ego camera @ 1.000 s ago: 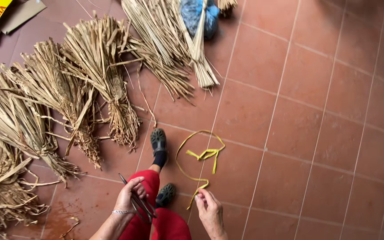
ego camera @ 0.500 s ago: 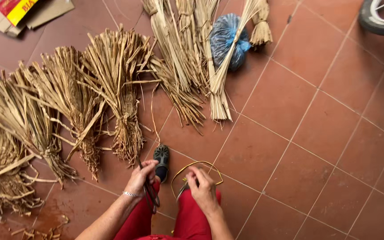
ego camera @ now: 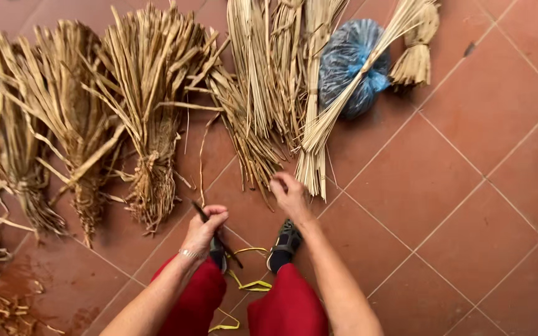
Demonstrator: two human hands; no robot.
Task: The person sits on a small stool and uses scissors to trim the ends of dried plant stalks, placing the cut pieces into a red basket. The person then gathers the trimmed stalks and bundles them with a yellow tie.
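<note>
My left hand (ego camera: 205, 228) is closed around a thin dark tool (ego camera: 199, 211) that pokes out above and below the fist. My right hand (ego camera: 289, 194) reaches forward with fingers bent, touching the cut ends of a bundle of dry straw stalks (ego camera: 256, 99) on the tiled floor. A pale, tied bunch of thin stalks (ego camera: 322, 134) lies just right of that hand. A yellow strap (ego camera: 250, 285) loops on the floor between my red-trousered legs and dark shoes (ego camera: 284, 244).
Several tied sheaves of dry grass (ego camera: 151, 112) lie fanned across the left and back. A blue plastic bag (ego camera: 351, 65) sits behind the pale bunch. Straw scraps (ego camera: 7, 305) litter the lower left. Terracotta tiles (ego camera: 468, 186) stretch to the right.
My view has moved closer to the sheaves. My right hand left the yellow strap and reached forward to the stalk ends. My left hand still grips the dark tool.
</note>
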